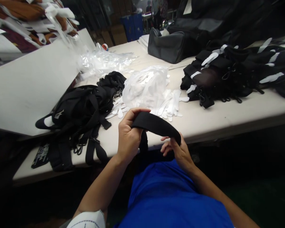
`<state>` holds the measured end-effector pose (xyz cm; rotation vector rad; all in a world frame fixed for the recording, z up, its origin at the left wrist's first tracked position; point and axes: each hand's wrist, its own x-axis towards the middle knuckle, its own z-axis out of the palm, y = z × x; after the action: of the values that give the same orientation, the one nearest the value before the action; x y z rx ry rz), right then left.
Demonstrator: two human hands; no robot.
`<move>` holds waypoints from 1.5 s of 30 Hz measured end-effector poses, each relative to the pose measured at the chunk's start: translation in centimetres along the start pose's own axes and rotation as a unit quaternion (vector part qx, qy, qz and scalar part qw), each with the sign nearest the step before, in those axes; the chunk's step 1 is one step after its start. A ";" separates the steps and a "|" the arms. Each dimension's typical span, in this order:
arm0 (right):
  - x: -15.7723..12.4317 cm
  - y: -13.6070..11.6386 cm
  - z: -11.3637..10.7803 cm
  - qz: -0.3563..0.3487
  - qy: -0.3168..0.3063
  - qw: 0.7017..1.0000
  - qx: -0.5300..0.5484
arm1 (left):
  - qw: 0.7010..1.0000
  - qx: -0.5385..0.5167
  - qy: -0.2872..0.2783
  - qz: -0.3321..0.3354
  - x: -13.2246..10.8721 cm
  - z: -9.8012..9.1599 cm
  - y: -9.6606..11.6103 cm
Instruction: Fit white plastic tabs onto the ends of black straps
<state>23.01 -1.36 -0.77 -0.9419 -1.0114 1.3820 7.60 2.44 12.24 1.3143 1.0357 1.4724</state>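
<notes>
Both hands hold a black strap just over the near edge of the counter. The left hand has its grip closed on one end; the right hand pinches the other. A strap pile lies left of it, white tabs just beyond.

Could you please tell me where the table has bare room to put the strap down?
Bare table lies along the near edge, between the white plastic pieces and the black bundle. The tilted white board is bare too. Crowded: the strap pile beside the left hand.
</notes>
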 end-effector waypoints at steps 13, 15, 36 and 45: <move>2.0 -2.0 -0.3 0.094 -0.317 0.944 -0.016 | 0.999 -0.045 -0.025 0.005 -0.3 2.0 1.3; 2.2 -1.1 -0.4 0.109 -0.354 0.929 0.017 | 0.998 -0.056 -0.020 0.026 0.4 1.5 1.5; 1.9 2.9 -2.0 0.189 -0.248 0.939 0.144 | 0.880 0.328 0.004 0.342 5.3 -8.9 -0.1; 1.3 1.6 -0.6 0.197 -0.309 0.928 0.067 | 0.738 0.450 0.002 0.502 5.0 -7.5 -0.6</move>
<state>23.04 0.00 -2.51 -0.6284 -1.2041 2.1433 -0.06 7.24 12.25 2.9119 1.1322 1.7248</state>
